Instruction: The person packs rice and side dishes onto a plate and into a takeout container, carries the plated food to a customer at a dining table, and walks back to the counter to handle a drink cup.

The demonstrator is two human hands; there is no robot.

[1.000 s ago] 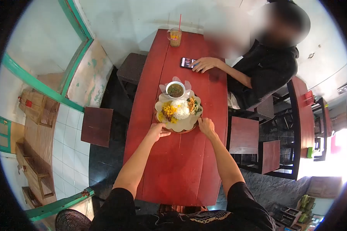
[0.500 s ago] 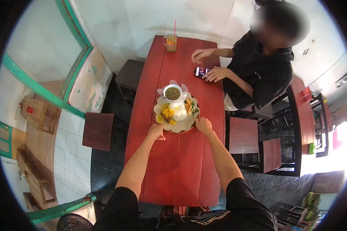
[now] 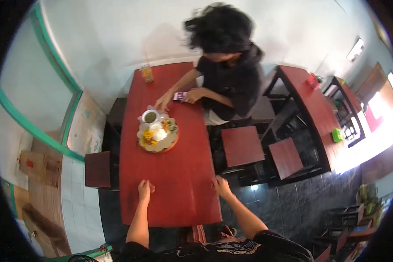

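Observation:
My left hand is over the near left part of the red table, its fingers curled in and nothing seen in them. At the table's right edge is my right hand, fingers bent; what they hold, if anything, is too small to tell. Farther up stands a round plate with white rice, yellow-topped food and greens, apart from both my hands. A white bowl of soup sits at its far side. Another person's hand is beside the bowl.
Across the table a person in black has the other hand at a phone. A glass mug with a straw stands at the far left. Stools and another table are on the right.
Both my hands have let go of the plate and drawn back toward the table's near end. The other person has leaned in, one hand reaching to the bowl. The view has swung right.

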